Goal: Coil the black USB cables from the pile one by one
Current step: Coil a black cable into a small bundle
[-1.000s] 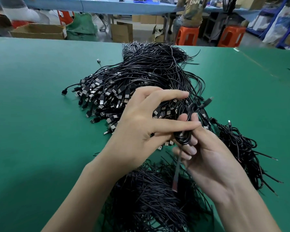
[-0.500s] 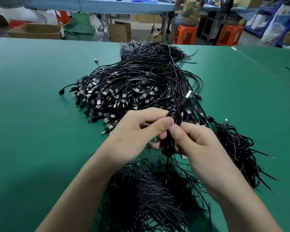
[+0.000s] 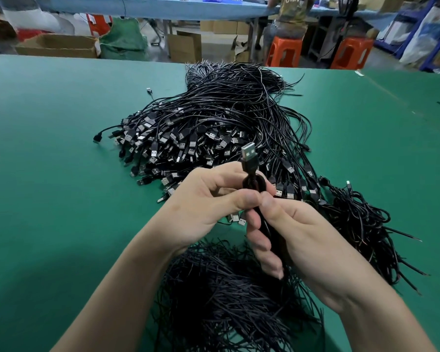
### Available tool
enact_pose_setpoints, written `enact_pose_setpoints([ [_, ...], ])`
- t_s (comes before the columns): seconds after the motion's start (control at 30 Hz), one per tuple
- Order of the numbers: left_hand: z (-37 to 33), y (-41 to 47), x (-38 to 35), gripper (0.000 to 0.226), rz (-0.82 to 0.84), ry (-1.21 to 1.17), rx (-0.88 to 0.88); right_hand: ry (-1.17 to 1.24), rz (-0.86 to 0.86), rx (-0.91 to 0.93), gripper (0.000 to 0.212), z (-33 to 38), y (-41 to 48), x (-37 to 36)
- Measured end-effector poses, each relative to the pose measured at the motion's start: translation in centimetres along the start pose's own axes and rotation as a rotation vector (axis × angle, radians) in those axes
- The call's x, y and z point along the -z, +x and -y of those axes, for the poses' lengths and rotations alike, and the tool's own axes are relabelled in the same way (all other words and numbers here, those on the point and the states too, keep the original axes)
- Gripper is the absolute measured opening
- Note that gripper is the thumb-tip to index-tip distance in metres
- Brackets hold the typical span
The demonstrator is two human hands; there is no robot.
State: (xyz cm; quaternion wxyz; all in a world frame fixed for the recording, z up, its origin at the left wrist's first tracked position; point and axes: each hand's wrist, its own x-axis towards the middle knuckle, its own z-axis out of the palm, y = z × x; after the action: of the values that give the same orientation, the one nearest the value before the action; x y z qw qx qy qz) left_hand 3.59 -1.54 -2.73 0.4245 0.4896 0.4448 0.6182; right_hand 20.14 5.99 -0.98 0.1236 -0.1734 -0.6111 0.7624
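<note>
A big pile of loose black USB cables (image 3: 214, 123) covers the middle of the green table (image 3: 48, 161), its silver plugs fanned toward me. In front of it I hold one coiled black USB cable (image 3: 252, 182) upright, its plug (image 3: 249, 151) sticking up. My left hand (image 3: 203, 207) pinches the coil's upper part between thumb and fingers. My right hand (image 3: 290, 232) grips the lower part, fingers curled round it. Most of the coil is hidden inside my hands.
A heap of thin black ties (image 3: 226, 295) lies under my wrists at the table's near edge. Tangled coiled cables (image 3: 361, 224) sit to the right. Beyond the far edge are cardboard boxes (image 3: 59, 45), orange stools (image 3: 285, 53) and a seated person (image 3: 290, 19).
The coil has been turned upright and raised, so its plug now points straight up. My left hand went from spread fingers to a pinch, and the dangling tie end has disappeared.
</note>
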Motion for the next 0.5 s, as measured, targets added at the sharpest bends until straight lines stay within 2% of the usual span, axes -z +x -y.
enact_pose_setpoints([
  [0.13,0.41,0.43,-0.56,0.009,-0.104,-0.001,-0.059,-0.01,0.003,-0.045,0.045,-0.1,-0.03,0.08],
  [0.3,0.4,0.39,-0.44,0.006,-0.156,-0.015,-0.031,-0.066,-0.03,-0.022,0.041,-0.08,0.04,-0.02],
  [0.5,0.1,0.33,-0.11,0.018,-0.199,0.02,0.018,-0.313,-0.164,0.119,0.038,-0.7,0.41,-0.59],
])
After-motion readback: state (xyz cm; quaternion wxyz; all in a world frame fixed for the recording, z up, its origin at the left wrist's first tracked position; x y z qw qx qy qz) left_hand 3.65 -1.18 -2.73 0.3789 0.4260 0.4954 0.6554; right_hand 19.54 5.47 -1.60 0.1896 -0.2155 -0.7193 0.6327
